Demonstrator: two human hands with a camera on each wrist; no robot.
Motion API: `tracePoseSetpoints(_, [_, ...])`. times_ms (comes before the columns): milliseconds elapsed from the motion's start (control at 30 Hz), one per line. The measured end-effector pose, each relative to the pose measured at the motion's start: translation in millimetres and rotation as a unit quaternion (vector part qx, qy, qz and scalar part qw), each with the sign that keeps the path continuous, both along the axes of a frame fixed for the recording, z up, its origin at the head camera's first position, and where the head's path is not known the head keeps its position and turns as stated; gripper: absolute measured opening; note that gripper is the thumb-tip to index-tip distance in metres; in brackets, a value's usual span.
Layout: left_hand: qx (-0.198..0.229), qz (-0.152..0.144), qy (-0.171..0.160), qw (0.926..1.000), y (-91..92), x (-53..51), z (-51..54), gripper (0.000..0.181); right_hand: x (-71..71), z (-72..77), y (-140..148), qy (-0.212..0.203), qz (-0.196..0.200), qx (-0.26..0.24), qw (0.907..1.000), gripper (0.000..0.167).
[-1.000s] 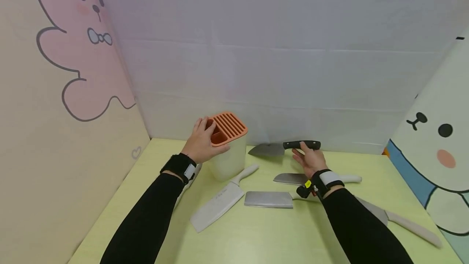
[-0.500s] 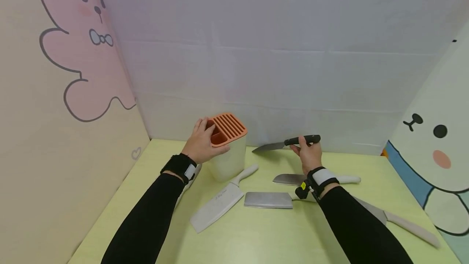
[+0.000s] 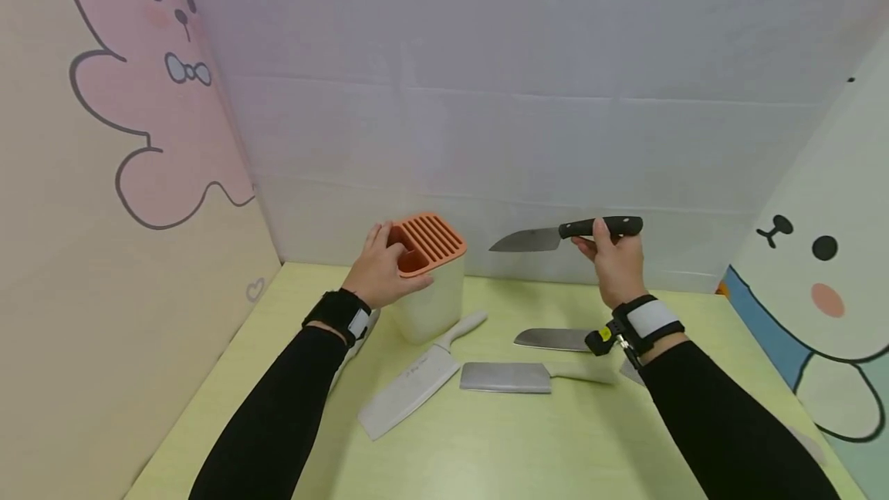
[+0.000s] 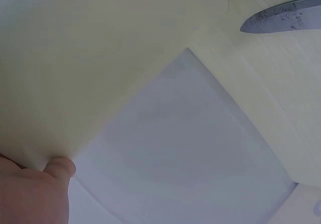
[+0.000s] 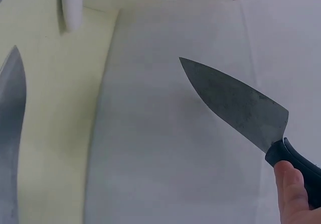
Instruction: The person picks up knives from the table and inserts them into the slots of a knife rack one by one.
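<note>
A cream knife block (image 3: 434, 303) with an orange slotted top stands at the back of the table. My left hand (image 3: 382, 272) grips its near-left rim, fingers in the open compartment and thumb along the outside; the left wrist view catches only the thumb (image 4: 60, 169) against the block wall. Off the table, to the block's right, my right hand (image 3: 614, 265) holds a kitchen knife (image 3: 528, 240) by its black handle. The blade points left toward the block, roughly level, and the right wrist view shows its dark, stained face (image 5: 235, 101).
A white cleaver (image 3: 411, 392) lies before the block, with a steel cleaver (image 3: 505, 377) to its right. Behind that is a pale-handled knife (image 3: 552, 339). My right arm partly covers another knife (image 3: 632, 371); one more (image 3: 354, 349) lies beneath my left wrist. A wall backs the table.
My right hand has lifted the black-handled knife off the table, moving it up and slightly right. The left hand stays on the block.
</note>
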State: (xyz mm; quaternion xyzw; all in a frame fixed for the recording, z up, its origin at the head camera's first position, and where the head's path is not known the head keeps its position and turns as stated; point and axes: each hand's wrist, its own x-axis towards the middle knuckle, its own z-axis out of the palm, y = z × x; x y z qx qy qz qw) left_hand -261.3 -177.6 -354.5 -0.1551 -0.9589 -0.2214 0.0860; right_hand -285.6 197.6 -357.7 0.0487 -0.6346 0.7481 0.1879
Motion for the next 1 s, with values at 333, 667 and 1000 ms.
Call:
tracePoseSetpoints(333, [-0.005,-0.005,0.006,1.0,-0.4,0.8,2.4,0.067,18.8,52.6,-7,0.062,0.063,0.008,0.996,0.042])
tracePoseSetpoints(667, [0.002,-0.01,0.012,0.9999,-2.0,-2.0,2.1,0.064,29.1,93.3,-32,0.104,0.107,0.022,0.9886,0.031])
tracePoseSetpoints(1000, [-0.002,-0.017,0.008,0.9998,-2.0,-8.2,-3.0,0.066,33.3,107.6,-57,0.138,0.107,0.109,0.9785,0.035])
